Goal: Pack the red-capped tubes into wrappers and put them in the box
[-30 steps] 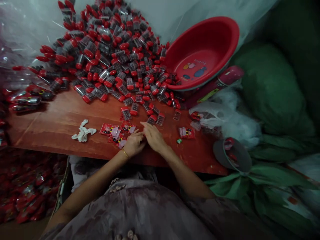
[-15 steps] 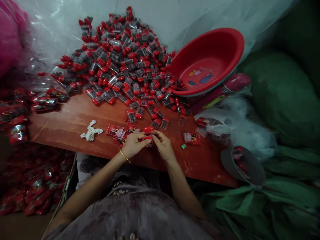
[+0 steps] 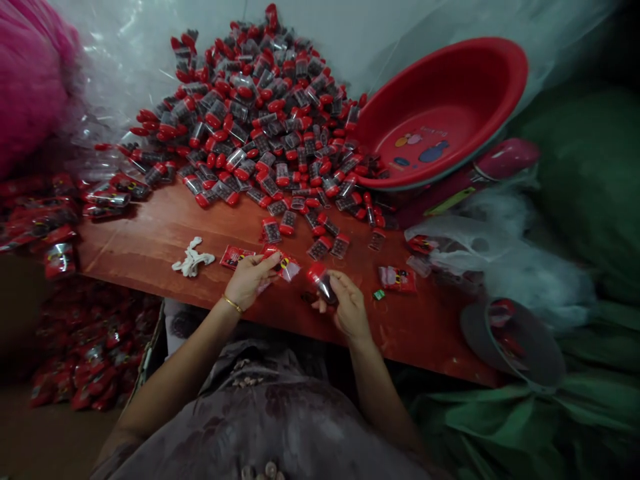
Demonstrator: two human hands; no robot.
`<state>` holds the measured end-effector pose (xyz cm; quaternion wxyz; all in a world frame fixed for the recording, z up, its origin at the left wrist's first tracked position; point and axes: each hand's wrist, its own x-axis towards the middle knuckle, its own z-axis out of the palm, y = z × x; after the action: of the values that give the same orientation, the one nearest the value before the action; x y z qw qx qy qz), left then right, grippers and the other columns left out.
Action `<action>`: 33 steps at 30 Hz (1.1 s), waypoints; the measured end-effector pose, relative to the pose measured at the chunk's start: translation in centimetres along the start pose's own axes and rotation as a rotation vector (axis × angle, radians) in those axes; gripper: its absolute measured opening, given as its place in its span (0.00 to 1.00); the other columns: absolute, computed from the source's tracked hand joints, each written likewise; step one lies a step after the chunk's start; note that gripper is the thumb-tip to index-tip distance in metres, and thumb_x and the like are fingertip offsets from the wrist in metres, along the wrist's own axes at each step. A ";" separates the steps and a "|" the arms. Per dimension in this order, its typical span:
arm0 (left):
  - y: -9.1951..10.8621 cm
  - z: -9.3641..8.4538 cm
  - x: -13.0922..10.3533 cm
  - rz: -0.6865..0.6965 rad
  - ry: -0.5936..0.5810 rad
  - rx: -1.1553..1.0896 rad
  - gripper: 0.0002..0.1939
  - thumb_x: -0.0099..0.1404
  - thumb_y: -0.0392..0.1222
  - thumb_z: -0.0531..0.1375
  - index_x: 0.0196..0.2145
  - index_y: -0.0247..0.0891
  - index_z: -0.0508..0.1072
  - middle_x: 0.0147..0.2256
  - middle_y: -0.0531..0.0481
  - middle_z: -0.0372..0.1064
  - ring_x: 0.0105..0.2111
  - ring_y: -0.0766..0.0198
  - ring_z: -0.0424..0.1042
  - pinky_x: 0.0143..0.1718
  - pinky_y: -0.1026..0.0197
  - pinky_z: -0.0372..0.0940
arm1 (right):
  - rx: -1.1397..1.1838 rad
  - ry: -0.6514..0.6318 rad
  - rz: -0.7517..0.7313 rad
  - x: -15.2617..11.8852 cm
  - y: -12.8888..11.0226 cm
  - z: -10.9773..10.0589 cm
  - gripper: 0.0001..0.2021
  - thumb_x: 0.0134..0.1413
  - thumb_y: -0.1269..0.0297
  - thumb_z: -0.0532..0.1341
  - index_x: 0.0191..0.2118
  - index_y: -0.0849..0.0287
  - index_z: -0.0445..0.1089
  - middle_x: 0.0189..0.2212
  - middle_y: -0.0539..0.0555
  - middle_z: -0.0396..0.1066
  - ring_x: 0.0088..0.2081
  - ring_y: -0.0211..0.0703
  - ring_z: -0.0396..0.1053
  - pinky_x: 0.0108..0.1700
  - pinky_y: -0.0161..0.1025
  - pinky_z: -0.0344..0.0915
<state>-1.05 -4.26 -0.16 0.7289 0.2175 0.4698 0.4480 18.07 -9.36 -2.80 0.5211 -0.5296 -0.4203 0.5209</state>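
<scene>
My left hand (image 3: 246, 283), with a gold bangle at its wrist, pinches a red printed packet (image 3: 287, 266) with a clear part. Another red packet (image 3: 234, 256) lies flat on the table behind that hand. In my right hand (image 3: 349, 303) is a small clear container (image 3: 325, 285) with a red cap, tilted, its dark contents showing through. The two hands are apart, near the table's front edge. Right of my right hand lie a tiny green packet (image 3: 379, 294) and a red packet (image 3: 397, 279).
A large heap of red-capped containers (image 3: 250, 120) covers the back of the wooden table (image 3: 135, 243). A red basin (image 3: 450, 80) leans at its right. White cloth scraps (image 3: 193, 257) lie left, a grey tub (image 3: 530, 353) stands right, and filled packets (image 3: 95, 357) are piled below left.
My hands have moved apart. The red-capped container has gone to the right with my right hand, while my left hand has moved left and holds a packet. The view has shifted slightly.
</scene>
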 end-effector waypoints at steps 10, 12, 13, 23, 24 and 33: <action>0.8 -0.1 -1.0 0.004 -0.112 0.129 0.19 0.41 0.49 0.71 0.23 0.30 0.74 0.19 0.49 0.70 0.16 0.72 0.64 0.19 0.68 0.59 | -0.485 -0.162 -0.326 -1.6 -2.3 0.7 0.09 0.56 0.63 0.55 0.36 0.57 0.71 0.29 0.50 0.74 0.29 0.37 0.70 0.31 0.32 0.66; 0.9 -0.2 -1.1 0.019 -0.118 0.185 0.19 0.41 0.50 0.70 0.21 0.30 0.73 0.17 0.51 0.67 0.14 0.73 0.61 0.16 0.69 0.54 | -0.570 -0.220 -0.394 -1.4 -2.8 0.7 0.09 0.56 0.65 0.54 0.36 0.58 0.71 0.30 0.51 0.74 0.31 0.38 0.71 0.34 0.33 0.66; 1.0 -0.2 -1.1 0.028 -0.125 0.213 0.19 0.41 0.50 0.70 0.21 0.30 0.73 0.15 0.52 0.65 0.14 0.74 0.59 0.15 0.69 0.51 | -0.598 -0.237 -0.411 -1.4 -2.9 0.7 0.09 0.56 0.66 0.54 0.36 0.58 0.71 0.30 0.51 0.74 0.31 0.38 0.71 0.34 0.33 0.66; 0.8 -0.3 -0.8 0.042 -0.150 0.300 0.18 0.45 0.52 0.68 0.22 0.31 0.74 0.15 0.54 0.63 0.13 0.75 0.54 0.14 0.68 0.47 | -0.409 -0.164 -0.154 -0.9 -0.8 1.2 0.13 0.56 0.56 0.54 0.36 0.58 0.71 0.23 0.49 0.69 0.21 0.34 0.65 0.23 0.31 0.62; 0.6 -0.2 -0.8 0.045 -0.151 0.276 0.18 0.45 0.51 0.68 0.22 0.31 0.73 0.14 0.55 0.62 0.13 0.75 0.53 0.15 0.68 0.48 | -0.366 -0.165 -0.110 -0.9 -0.5 1.3 0.14 0.56 0.55 0.54 0.37 0.59 0.71 0.21 0.48 0.68 0.18 0.33 0.63 0.20 0.31 0.60; -1.7 0.9 -1.5 0.075 -0.048 0.106 0.19 0.37 0.43 0.72 0.27 0.31 0.75 0.26 0.51 0.73 0.24 0.69 0.68 0.30 0.65 0.63 | -0.216 -0.060 -0.036 -0.6 -0.2 3.1 0.16 0.53 0.51 0.56 0.37 0.59 0.70 0.17 0.45 0.63 0.15 0.31 0.60 0.20 0.31 0.63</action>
<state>0.29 -6.29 -0.30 0.7101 0.2840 0.4669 0.4440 14.95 -9.63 -2.29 0.4577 -0.5592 -0.4987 0.4786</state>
